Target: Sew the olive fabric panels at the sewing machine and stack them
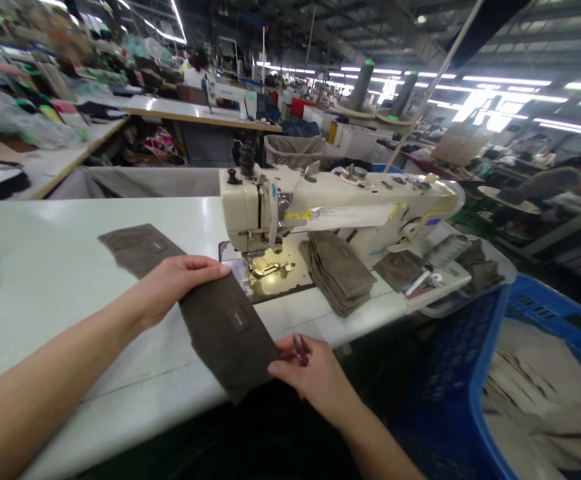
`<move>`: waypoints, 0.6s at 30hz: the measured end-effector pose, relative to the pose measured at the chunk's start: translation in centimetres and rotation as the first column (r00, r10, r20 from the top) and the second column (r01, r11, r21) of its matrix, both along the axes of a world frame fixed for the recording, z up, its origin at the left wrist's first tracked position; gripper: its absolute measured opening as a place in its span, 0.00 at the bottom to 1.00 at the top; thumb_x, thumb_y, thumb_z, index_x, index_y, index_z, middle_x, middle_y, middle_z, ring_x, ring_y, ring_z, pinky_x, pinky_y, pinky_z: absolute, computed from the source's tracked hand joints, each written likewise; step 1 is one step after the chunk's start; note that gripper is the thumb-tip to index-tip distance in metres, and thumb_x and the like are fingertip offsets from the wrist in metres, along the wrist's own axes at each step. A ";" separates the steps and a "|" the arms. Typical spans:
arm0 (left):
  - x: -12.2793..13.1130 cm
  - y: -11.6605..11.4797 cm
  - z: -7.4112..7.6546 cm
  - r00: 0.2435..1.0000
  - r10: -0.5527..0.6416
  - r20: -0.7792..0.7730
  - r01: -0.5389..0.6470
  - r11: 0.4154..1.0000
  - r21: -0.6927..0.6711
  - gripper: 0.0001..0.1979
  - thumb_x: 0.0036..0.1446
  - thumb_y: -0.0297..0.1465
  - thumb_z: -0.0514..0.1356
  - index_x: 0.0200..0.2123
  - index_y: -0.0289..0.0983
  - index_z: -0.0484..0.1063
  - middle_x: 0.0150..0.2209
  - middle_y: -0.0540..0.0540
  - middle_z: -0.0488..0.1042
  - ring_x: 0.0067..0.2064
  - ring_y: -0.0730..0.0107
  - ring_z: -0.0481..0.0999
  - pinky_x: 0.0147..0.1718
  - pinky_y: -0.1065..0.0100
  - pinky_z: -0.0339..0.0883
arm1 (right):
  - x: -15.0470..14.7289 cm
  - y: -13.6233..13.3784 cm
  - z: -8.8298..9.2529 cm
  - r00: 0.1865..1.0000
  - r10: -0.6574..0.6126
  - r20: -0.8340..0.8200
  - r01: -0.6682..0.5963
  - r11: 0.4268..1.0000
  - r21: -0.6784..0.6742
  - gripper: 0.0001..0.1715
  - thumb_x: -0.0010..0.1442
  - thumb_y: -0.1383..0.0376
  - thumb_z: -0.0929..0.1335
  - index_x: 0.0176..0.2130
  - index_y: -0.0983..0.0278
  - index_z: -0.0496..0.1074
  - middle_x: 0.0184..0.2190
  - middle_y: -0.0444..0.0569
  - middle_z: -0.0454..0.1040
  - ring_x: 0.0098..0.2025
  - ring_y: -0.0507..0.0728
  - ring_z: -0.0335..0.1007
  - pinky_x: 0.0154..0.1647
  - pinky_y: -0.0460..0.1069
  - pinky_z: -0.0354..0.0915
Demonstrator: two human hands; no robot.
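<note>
My right hand (315, 373) pinched the lower corner of a brown cloth (215, 327) between thumb and finger, with small scissors (301, 349) tucked in the same grip. The cloth lay just in front of the sewing machine (340, 197), slanting over the front edge of the white table (30, 293), its small label (239, 319) facing up. To the right of the machine, a blue basket (478, 393) held pale cloth pieces (540, 393). My left hand (170, 287) grasped the upper edge, near the machine's needle. Left of the machine, more brown cloth (143, 243) with a label showed past that hand (whether it was joined to mine, I couldn't tell). A brown stack (340, 270) sat beneath the machine's arm. Behind the machine stood a fabric-lined bin (303, 153); well beyond it, a second machine (230, 93) and a person in white (195, 72).
</note>
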State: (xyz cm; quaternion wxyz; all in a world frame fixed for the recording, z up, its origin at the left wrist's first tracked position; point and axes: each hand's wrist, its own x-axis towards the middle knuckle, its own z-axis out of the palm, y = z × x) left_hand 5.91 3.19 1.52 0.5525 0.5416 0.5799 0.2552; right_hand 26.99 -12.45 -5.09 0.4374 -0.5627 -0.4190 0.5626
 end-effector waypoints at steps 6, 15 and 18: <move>-0.2 0.5 -0.8 0.999 0.030 0.028 -0.029 0.998 -0.054 0.18 0.47 0.45 0.70 0.34 0.36 0.79 0.28 0.53 0.82 0.30 0.70 0.78 0.29 0.74 0.69 | 0.3 -0.7 -0.1 0.999 0.002 -0.037 -0.003 1.000 -0.011 0.19 0.47 0.63 0.78 0.40 0.66 0.79 0.32 0.44 0.79 0.21 0.46 0.55 0.22 0.43 0.53; -0.7 1.3 -1.2 0.997 -0.050 0.065 0.055 0.994 -0.090 0.18 0.39 0.46 0.73 0.30 0.39 0.82 0.31 0.49 0.84 0.34 0.61 0.81 0.34 0.67 0.73 | 0.1 -0.1 -0.2 0.990 -0.078 0.117 0.069 0.994 0.080 0.15 0.57 0.55 0.71 0.27 0.63 0.72 0.19 0.39 0.66 0.22 0.49 0.58 0.24 0.45 0.56; -0.6 1.4 -1.7 0.995 -0.097 0.003 0.097 0.995 -0.027 0.20 0.38 0.47 0.74 0.30 0.39 0.82 0.29 0.48 0.83 0.31 0.64 0.79 0.31 0.68 0.71 | -0.2 -0.5 -0.3 0.995 -0.002 0.097 -0.002 0.999 0.036 0.17 0.58 0.54 0.71 0.27 0.64 0.73 0.18 0.39 0.65 0.20 0.49 0.55 0.21 0.45 0.53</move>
